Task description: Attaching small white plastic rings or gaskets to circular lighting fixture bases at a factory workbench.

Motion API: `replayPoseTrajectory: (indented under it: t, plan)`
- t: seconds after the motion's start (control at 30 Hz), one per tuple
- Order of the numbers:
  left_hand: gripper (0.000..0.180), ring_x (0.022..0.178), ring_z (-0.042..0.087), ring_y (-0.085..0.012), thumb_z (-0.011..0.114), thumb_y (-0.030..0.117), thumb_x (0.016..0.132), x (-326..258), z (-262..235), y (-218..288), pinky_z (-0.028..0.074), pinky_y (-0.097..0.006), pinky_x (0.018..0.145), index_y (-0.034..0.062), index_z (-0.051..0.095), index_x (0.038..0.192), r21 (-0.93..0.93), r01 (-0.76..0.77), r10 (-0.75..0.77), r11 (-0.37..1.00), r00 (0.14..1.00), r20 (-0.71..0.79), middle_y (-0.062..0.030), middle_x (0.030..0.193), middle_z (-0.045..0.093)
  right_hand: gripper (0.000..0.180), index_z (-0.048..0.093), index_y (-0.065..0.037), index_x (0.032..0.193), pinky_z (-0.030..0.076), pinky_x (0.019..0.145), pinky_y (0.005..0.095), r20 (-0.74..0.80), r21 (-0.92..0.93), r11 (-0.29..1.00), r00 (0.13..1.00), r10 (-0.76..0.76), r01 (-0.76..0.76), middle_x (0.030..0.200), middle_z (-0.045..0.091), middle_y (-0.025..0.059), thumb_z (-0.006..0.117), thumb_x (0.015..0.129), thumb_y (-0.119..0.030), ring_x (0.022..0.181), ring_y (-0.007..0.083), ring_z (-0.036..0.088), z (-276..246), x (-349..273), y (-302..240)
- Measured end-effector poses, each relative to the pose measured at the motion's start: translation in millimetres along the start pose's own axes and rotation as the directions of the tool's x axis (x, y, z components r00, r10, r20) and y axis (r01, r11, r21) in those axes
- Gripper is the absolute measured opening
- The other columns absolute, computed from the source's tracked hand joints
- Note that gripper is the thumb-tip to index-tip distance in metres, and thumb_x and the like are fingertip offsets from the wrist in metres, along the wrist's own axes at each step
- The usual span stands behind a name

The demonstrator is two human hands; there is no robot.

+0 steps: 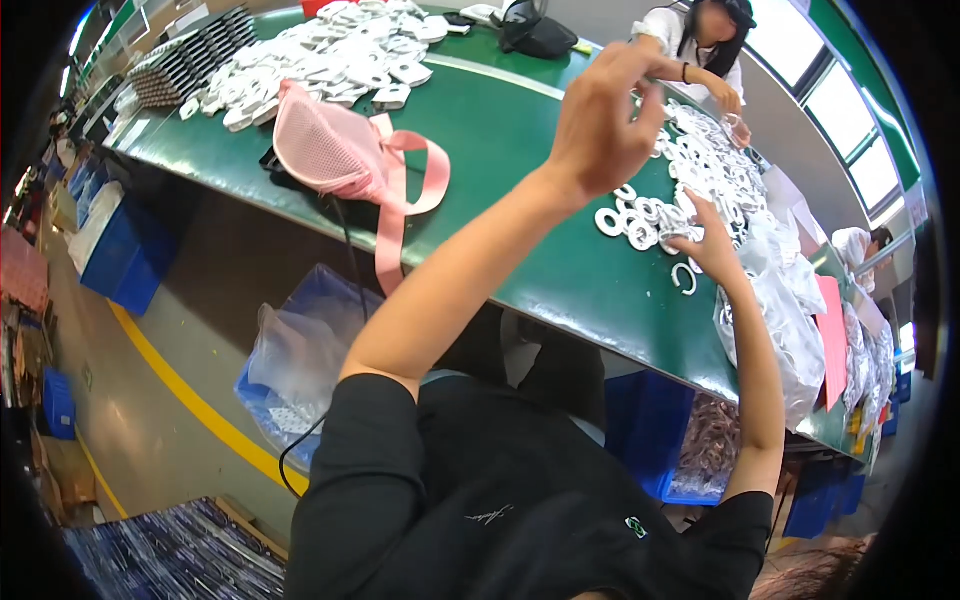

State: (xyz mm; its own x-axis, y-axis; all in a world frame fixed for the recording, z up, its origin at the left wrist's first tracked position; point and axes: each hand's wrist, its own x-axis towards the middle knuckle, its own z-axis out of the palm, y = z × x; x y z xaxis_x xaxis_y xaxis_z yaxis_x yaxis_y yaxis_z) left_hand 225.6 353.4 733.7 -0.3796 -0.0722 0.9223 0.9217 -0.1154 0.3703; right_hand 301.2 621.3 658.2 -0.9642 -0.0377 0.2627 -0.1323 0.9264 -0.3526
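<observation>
My left hand (610, 120) is raised over the green table, its fingers curled in toward the thumb. What it holds, if anything, is hidden behind the fingers. Lower and to the right, my right hand (714, 245) has its thumb and fingers spread at the near edge of a heap of white plastic rings (700, 165). Whether its fingertips touch the rings I cannot tell. A few rings lie loose left of it, among them a flat white ring (608, 222). An open C-shaped white piece (684, 279) lies just below the right hand.
A pink mesh bag with straps (330, 150) lies at the table's near left edge. Behind it are a pile of white parts (320, 60) and stacked dark trays (190, 60). Across the table a person (690, 40) reaches into the rings. Clear plastic bags (780, 320) stand right.
</observation>
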Motion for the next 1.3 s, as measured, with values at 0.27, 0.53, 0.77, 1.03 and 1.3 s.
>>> replayPoseTrajectory:
  t: [0.27,0.53,0.77,1.03,1.3]
  plan:
    - [0.011,0.07,0.063,-0.0301,0.058,0.008,0.072,19.1,-58.7,73.0,0.05,-0.038,0.064,0.0038,0.066,0.079,0.094,-0.344,0.31,0.934,0.915,0.258,-0.0148,0.078,0.065,0.057,0.049,-0.007,0.124,0.036,0.098,0.0372,-0.024,-0.111,0.991,0.996,-0.083,0.079,0.128,0.045,0.0169,0.07,0.071,-0.01,0.117,0.035,0.044,-2.7,-6.7,-28.7]
    - [0.014,0.079,0.065,-0.0314,0.054,0.011,0.074,25.6,-106.8,117.0,0.052,-0.041,0.064,0.0069,0.064,0.082,0.202,-0.632,0.34,0.748,0.627,0.701,-0.0127,0.082,0.065,0.059,0.045,-0.003,0.127,0.03,0.103,0.0405,0.119,-0.36,0.923,0.988,-0.098,0.135,0.133,0.04,0.0213,0.067,0.073,-0.003,0.125,0.0375,0.035,-44.3,-34.0,-63.0]
    - [0.009,0.078,0.065,-0.0283,0.055,0.009,0.077,26.9,-137.8,140.4,0.051,-0.039,0.063,0.0076,0.063,0.08,0.229,-0.663,0.367,0.713,0.63,0.684,-0.0104,0.081,0.066,0.048,0.052,-0.005,0.12,0.032,0.103,0.0389,0.175,-0.437,0.873,0.973,-0.153,0.216,0.129,0.046,0.0153,0.066,0.075,-0.003,0.122,0.0331,0.041,-66.2,-49.3,-125.8]
    - [0.007,0.073,0.065,-0.0268,0.057,0.009,0.077,26.3,-146.6,147.7,0.051,-0.038,0.059,0.0059,0.063,0.075,0.285,-0.713,0.375,0.641,0.615,0.694,-0.0099,0.075,0.065,0.043,0.056,-0.006,0.116,0.035,0.099,0.0399,0.207,-0.429,0.835,0.937,-0.282,0.346,0.121,0.052,0.0141,0.066,0.074,-0.001,0.115,0.033,0.047,-62.0,-75.3,-206.6]
    - [0.007,0.072,0.065,-0.0282,0.057,0.007,0.073,17.4,-144.0,137.7,0.052,-0.038,0.059,0.0028,0.061,0.075,0.273,-0.668,0.341,0.692,0.636,0.693,-0.0121,0.079,0.063,0.046,0.055,-0.005,0.114,0.05,0.071,0.0374,0.307,-0.198,0.711,0.731,-0.609,0.675,0.093,0.064,0.0144,0.07,0.07,-0.004,0.083,0.0302,0.062,-45.1,-120.6,-283.9]
